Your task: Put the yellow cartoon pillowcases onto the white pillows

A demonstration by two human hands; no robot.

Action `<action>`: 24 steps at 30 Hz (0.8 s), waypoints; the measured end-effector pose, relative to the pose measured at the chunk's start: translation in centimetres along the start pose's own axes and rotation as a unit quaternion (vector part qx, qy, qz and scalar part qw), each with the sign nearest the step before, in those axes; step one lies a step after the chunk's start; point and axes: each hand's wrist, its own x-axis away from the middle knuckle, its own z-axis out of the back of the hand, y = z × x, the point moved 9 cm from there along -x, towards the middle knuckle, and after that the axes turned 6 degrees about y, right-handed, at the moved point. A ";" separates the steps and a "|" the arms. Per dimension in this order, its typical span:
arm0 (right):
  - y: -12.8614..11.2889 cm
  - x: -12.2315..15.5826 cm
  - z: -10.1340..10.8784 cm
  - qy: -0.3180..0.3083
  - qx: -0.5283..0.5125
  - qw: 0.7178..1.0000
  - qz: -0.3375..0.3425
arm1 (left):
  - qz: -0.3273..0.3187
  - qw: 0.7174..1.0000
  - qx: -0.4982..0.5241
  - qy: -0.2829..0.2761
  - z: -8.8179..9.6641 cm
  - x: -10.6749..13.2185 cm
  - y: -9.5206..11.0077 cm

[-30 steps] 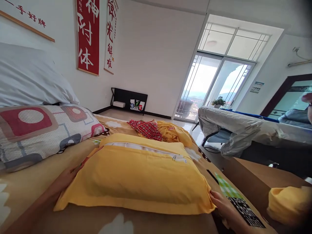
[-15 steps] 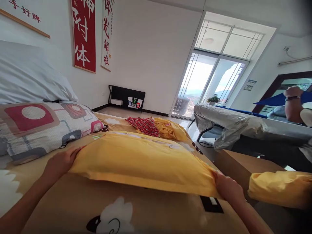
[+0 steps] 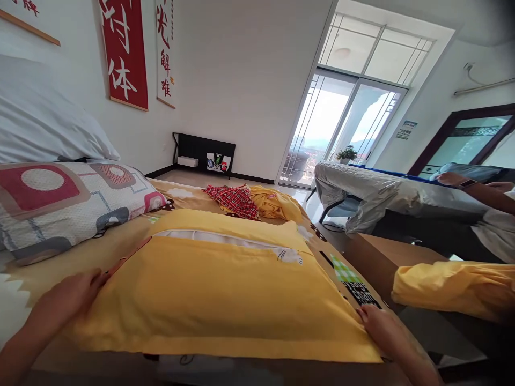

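A yellow pillow (image 3: 225, 300) in a pillowcase lies in front of me, over the patterned bedsheet (image 3: 132, 254). Along its far part runs an open slit with white showing inside, and a small cat-like print is at the slit's right end. My left hand (image 3: 66, 292) grips the pillow's left edge, fingers closed on the cloth. At the right edge my right hand (image 3: 386, 327) pinches the case near its near corner. Beyond the pillow lie a red plaid cloth (image 3: 237, 201) and a crumpled yellow cloth (image 3: 276, 202).
A patterned pillow (image 3: 100, 195) and a white pillow (image 3: 48, 115) are at the left. On the right stand a cardboard box (image 3: 386, 257), a yellow bundle (image 3: 454, 287) and a plastic-covered table (image 3: 374, 187). Another person's hand (image 3: 450, 178) shows beyond. A black rack (image 3: 201, 147) stands by the wall.
The yellow pillow has come nearer and flatter, so its slit shows more. Both my hands have moved down with it. The other person's arm has lowered, and the blue sheet it held up is down.
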 end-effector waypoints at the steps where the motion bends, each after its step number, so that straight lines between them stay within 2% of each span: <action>1: -0.2 -0.3 1.0 -0.025 0.014 1.000 -0.003 | -0.012 1.000 0.011 0.025 1.6 -0.3 1.1; 3: -1.6 -0.9 4.1 -0.039 0.033 0.999 -0.013 | -0.054 0.993 0.060 0.088 5.1 -1.2 4.2; 4: -3.0 -1.2 6.1 -0.024 0.030 0.999 -0.014 | -0.079 0.987 0.087 0.111 6.6 -1.6 6.0; 6: -7.1 -1.9 9.9 0.016 -0.001 1.000 0.006 | -0.130 0.975 0.123 0.129 9.0 -2.6 10.1; 8: -12.2 -2.6 12.7 0.053 -0.061 0.995 0.058 | -0.178 0.967 0.127 0.130 10.5 -3.7 14.2; 10: -17.4 -3.3 13.8 0.067 -0.116 0.984 0.114 | -0.208 0.965 0.114 0.111 10.4 -5.1 17.8; 11: -19.6 -3.6 13.6 0.057 -0.130 0.981 0.133 | -0.216 0.967 0.106 0.084 9.5 -5.9 19.2; 13: -22.9 -4.3 11.9 0.016 -0.133 0.980 0.146 | -0.227 0.970 0.091 -0.004 6.2 -7.2 21.2; 15: -24.7 -4.9 9.7 -0.025 -0.122 0.982 0.142 | -0.242 0.962 0.086 -0.096 2.5 -7.8 22.1; 16: -25.2 -5.1 8.9 -0.037 -0.117 0.983 0.139 | -0.250 0.956 0.089 -0.125 1.1 -7.9 22.2; 18: -25.4 -5.3 8.0 -0.049 -0.112 0.983 0.138 | -0.259 0.950 0.102 -0.140 -0.3 -8.1 22.0; 21: -25.0 -5.5 8.5 -0.044 -0.097 0.986 0.128 | -0.218 0.964 0.109 -0.101 0.1 -9.0 20.6; 24: -25.0 -5.4 10.3 -0.020 -0.070 0.991 0.110 | -0.143 0.984 0.090 -0.054 1.4 -10.1 18.7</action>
